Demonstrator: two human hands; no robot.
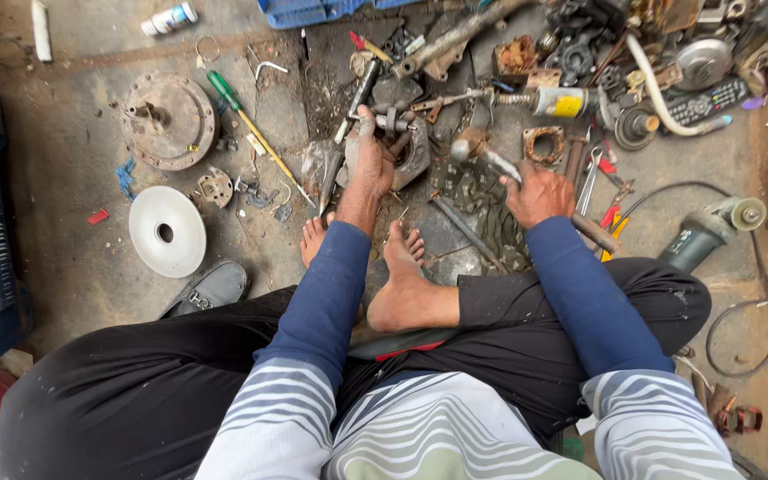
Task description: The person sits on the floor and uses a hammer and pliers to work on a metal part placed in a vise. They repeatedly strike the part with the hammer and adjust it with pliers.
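Observation:
I sit cross-legged on a concrete floor with my bare feet in front of me. My left hand reaches forward and grips a grey metal casting lying among scrap parts. My right hand is closed around the wooden handle of a hammer, whose metal head points up and left, close to the casting. A long metal rod lies on the floor between my hands.
A rusty round flange, a white disc, a green-handled screwdriver and a shoe lie at left. An angle grinder with its cable is at right. Several engine parts and wrenches crowd the far side.

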